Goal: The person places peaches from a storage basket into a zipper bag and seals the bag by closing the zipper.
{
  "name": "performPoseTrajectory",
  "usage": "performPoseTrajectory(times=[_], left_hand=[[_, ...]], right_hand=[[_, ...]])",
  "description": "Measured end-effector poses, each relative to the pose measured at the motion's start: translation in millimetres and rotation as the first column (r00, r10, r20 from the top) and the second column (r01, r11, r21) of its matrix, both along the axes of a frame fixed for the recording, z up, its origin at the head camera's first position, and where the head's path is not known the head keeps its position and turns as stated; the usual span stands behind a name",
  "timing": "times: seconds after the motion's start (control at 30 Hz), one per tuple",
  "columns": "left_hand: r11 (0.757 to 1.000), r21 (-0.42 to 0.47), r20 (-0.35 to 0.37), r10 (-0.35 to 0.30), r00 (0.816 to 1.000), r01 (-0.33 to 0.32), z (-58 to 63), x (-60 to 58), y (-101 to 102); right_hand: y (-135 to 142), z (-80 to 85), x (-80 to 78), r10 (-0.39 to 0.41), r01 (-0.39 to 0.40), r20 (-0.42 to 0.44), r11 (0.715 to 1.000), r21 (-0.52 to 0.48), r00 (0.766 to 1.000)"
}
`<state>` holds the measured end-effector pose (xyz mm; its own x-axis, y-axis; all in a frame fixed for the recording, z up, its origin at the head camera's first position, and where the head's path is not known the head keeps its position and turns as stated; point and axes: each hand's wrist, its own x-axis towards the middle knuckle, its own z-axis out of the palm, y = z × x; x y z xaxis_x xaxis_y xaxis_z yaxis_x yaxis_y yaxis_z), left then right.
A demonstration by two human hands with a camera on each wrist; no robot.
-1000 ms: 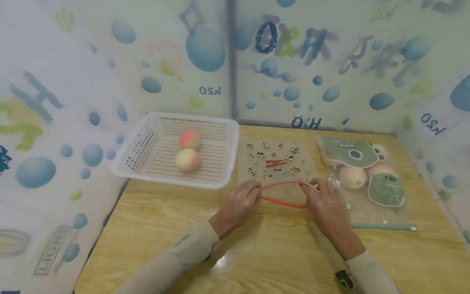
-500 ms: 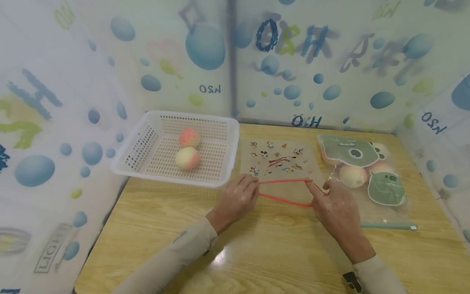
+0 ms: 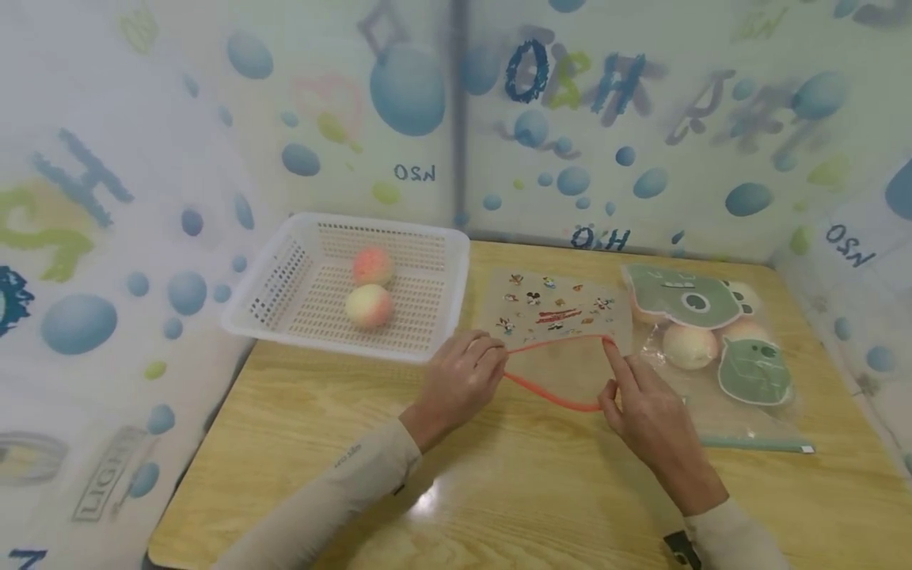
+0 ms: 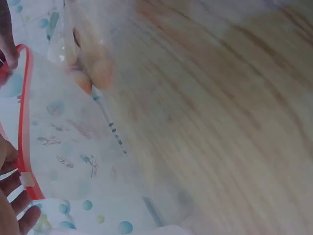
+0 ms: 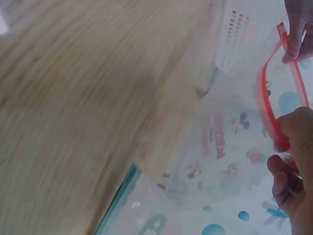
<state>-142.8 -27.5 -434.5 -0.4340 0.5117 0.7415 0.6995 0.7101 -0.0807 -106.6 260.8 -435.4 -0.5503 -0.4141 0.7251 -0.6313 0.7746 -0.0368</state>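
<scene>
Table (image 3: 541, 491) under red-rimmed bag (image 3: 570, 310), dotted walls (image 3: 492, 170)

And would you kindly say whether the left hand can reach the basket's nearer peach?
Probably yes, once the left hand releases the red-rimmed bag: the nearer peach lies uncovered in the open basket close by.

Wooden table (image 3: 492, 499) with basket (image 3: 420, 305), filled bag (image 3: 754, 372)
</scene>
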Motion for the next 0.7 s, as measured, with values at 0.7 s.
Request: performPoseTrajectory(times=[0.7], left_hand=[[0.982, -0.091, 0.334, 0.185, 0.924, -0.163, 30.4, -29.4, -91]], right_hand=[[-14, 0.2, -8.7, -0.031, 0.037, 0.324, 0.999, -0.010, 0.945]])
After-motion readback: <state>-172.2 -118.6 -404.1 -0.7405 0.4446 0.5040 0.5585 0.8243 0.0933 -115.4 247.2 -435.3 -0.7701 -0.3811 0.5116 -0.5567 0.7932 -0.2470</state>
